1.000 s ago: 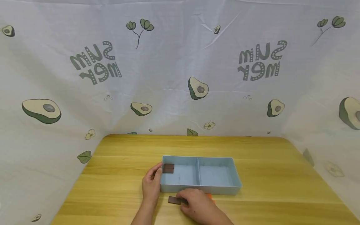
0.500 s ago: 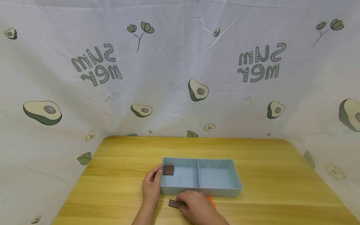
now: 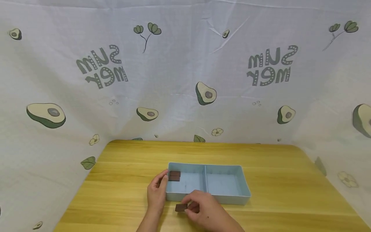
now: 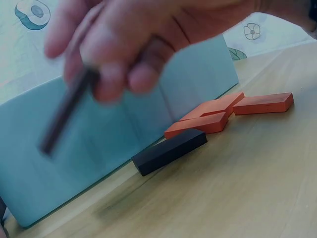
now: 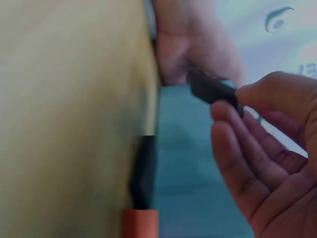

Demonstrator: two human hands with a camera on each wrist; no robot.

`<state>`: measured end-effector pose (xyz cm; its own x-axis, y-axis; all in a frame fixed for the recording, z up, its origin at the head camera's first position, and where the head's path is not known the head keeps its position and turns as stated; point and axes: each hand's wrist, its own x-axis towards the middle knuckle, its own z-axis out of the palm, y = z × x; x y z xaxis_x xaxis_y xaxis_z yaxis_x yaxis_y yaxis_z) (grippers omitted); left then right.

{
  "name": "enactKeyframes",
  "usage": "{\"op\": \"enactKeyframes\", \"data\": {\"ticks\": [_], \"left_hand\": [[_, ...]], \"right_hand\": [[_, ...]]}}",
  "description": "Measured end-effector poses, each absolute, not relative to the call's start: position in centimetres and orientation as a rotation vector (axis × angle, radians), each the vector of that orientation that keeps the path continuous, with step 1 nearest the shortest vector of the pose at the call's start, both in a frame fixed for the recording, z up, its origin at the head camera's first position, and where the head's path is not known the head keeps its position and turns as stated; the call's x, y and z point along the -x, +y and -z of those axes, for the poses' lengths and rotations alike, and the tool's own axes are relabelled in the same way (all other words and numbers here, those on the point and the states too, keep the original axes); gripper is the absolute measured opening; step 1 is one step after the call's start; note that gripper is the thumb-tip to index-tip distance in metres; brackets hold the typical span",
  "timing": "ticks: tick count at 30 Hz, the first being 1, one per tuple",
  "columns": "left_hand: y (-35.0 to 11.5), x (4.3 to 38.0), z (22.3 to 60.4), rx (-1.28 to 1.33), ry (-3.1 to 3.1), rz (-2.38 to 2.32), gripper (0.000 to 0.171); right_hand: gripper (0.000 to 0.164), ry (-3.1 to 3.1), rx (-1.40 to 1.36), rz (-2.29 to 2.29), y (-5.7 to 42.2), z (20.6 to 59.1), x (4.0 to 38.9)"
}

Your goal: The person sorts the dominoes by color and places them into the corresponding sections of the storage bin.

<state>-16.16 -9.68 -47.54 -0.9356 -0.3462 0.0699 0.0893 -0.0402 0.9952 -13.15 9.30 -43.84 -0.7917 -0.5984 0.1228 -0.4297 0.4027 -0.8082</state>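
Observation:
My right hand pinches a dark brown rectangular block between thumb and fingers, raised off the table in front of the box. In the left wrist view this block is blurred and tilted. At the left end of a light blue two-compartment box, my left hand rests its thumb and fingers against the outer wall. Two brown blocks lie side by side at the left of the box's left compartment. Another dark block lies on the table by the box's front wall.
Several orange blocks lie beside the dark one along the box's front wall; my right hand hides them in the head view. A divider splits the box. The wooden table ends at a printed cloth behind and at the sides.
My right hand has picked up the dark brown block from the table and turned it slightly. The left hand and box keep their place.

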Motion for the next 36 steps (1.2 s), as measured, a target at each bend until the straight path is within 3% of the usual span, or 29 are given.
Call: {"op": "enactKeyframes", "data": {"ticks": [12,20,36], "left_hand": [[-9.6,17.1,49.7,-0.289,-1.925,2.031,0.026],[-9.6,17.1,49.8,-0.271,-1.920,2.039,0.027],[-9.4,17.1,49.4,-0.289,-1.879,2.049,0.022]], "right_hand": [[0.017,2.566,0.708,1.698,11.2,42.3,14.1],[0.018,2.658,0.558,1.619,11.9,42.5,15.2],[0.017,2.706,0.551,1.488,10.4,42.3,17.0]]}}
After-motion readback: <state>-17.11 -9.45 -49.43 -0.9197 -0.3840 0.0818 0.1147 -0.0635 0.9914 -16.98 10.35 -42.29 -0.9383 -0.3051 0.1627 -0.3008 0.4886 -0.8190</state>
